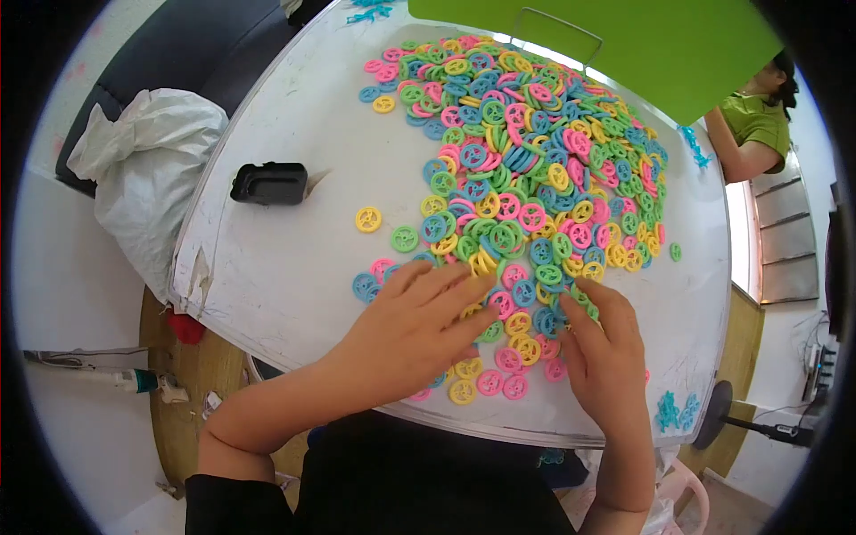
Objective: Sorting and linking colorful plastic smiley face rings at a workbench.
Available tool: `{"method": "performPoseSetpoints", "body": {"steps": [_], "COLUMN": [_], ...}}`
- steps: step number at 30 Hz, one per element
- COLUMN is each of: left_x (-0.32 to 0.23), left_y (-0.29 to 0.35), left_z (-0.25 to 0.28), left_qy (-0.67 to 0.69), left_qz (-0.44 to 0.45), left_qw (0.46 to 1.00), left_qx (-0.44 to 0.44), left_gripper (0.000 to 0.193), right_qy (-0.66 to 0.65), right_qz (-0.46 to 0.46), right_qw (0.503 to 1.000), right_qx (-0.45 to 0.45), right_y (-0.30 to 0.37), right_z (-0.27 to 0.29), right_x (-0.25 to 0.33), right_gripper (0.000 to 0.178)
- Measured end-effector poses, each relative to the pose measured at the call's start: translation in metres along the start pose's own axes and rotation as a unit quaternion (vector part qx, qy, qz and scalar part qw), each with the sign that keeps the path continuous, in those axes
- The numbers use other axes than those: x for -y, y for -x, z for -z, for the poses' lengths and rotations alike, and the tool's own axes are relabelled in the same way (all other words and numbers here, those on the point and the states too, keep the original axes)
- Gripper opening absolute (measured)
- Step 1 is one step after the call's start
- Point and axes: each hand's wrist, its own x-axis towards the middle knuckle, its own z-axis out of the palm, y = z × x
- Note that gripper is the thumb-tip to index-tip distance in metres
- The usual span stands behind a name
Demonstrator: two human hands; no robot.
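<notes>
A large heap of small plastic spoked wheels (532,217), in pink, yellow, green and blue, spreads across the white table. My left hand (423,316) lies over the near left part of the heap, its fingers spread and touching wheels. At the near right edge of the heap, my right hand (604,343) reaches in with bent fingers apart. A green wheel (586,305) shows by its fingertips, and I see none firmly gripped. Between the hands lie several loose wheels, among them a yellow wheel (462,391) and a pink wheel (515,387) close to the front edge.
A black tray (269,184) sits left on the white table (294,259). Turquoise figure-like pieces (667,412) lie near the right corner. A green board (606,45) with a wire stand is at the back. A white sack (147,169) rests at left; another person (758,125) is far right.
</notes>
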Motion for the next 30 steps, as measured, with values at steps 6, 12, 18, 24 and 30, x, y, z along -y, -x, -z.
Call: {"method": "performPoseSetpoints", "body": {"steps": [6, 12, 18, 24, 30], "left_x": [0.015, 0.028, 0.024, 0.03, 0.04], "left_y": [0.002, -0.016, -0.046, -0.041, -0.04], "left_z": [0.0, 0.014, -0.007, -0.008, -0.002], "left_qy": [0.017, -0.005, -0.028, 0.02, 0.117], "left_qz": [-0.044, -0.003, 0.042, -0.023, -0.075], "left_qw": [0.999, 1.0, 0.999, 0.999, 0.99], "left_qx": [0.0, -0.029, -0.01, 0.023, -0.009], "left_gripper": [0.037, 0.042, 0.057, 0.049, 0.033], "right_qy": [0.014, -0.091, 0.015, -0.034, -0.084], "right_qz": [0.046, 0.1, -0.005, 0.055, 0.116], "right_qw": [0.999, 0.987, 0.999, 0.996, 0.984], "right_qx": [0.025, 0.088, 0.038, 0.059, 0.11], "right_y": [-0.001, -0.007, -0.023, -0.017, -0.012], "right_z": [-0.016, -0.001, -0.021, -0.017, -0.003], "right_x": [0.002, -0.005, -0.011, 0.007, 0.007], "right_gripper": [0.044, 0.043, 0.056, 0.052, 0.042]}}
